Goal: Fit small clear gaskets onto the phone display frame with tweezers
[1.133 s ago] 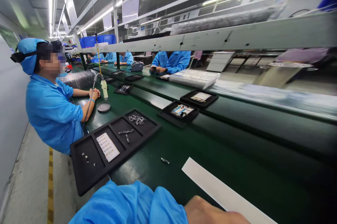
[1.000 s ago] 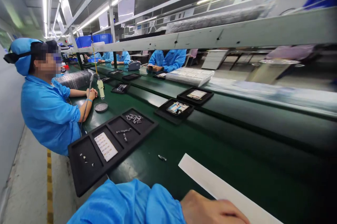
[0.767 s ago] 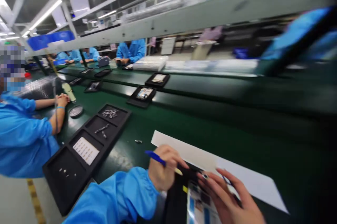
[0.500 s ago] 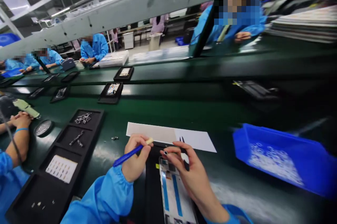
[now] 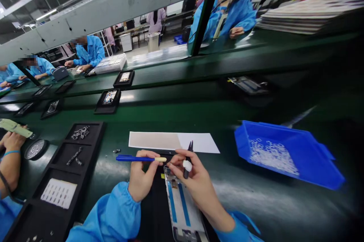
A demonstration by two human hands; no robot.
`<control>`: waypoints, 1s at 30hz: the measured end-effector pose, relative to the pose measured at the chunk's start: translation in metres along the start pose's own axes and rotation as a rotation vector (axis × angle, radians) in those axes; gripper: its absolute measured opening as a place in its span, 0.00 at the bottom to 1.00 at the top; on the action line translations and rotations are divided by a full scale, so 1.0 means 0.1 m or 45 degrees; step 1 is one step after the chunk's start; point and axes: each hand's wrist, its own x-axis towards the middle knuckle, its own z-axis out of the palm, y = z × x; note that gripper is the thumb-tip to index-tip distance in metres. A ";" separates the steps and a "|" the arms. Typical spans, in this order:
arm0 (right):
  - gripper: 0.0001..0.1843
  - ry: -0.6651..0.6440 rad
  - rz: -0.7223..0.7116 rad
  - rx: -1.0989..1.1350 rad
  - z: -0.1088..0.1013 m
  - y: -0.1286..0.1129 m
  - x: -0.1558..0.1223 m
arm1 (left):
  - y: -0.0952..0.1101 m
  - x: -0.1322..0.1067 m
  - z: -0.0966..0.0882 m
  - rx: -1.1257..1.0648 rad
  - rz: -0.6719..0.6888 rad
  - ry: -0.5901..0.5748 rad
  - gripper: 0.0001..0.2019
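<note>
The left hand is closed around a blue stick with a cream tip, held level just above the near end of a phone frame. The phone frame lies lengthwise on a black mat at the near edge of the green surface. The right hand pinches black tweezers upright over the frame's top corner, with a small white piece at its fingertips. Just beyond both hands lies a white paper sheet. To the right, well apart from the hands, stands a blue bin with a thin scatter of small white parts on its floor. To the left lies a long black divided tray. Its far compartment holds a heap of small metal pieces, the next a few dark pieces, the third a white card with rows of tiny items, and the nearest only some specks. Left of that tray, a round dish of grey bits sits beside a co-worker's hand. On the far lanes, a shallow black carrier tray holds a single phone part.
</note>
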 end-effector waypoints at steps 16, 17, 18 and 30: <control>0.17 0.117 -0.082 -0.246 -0.01 0.03 -0.06 | 0.09 0.08 -0.01 0.272 -0.288 -0.190 0.12; 0.16 0.111 -0.092 -0.260 -0.01 0.03 -0.06 | 0.09 0.09 0.00 0.242 -0.372 -0.219 0.14; 0.16 0.102 -0.102 -0.271 -0.01 0.02 -0.07 | 0.09 0.09 0.02 0.209 -0.437 -0.242 0.15; 0.15 0.041 -0.146 -0.354 0.00 0.02 -0.10 | 0.05 0.10 0.03 0.011 -0.625 -0.270 0.21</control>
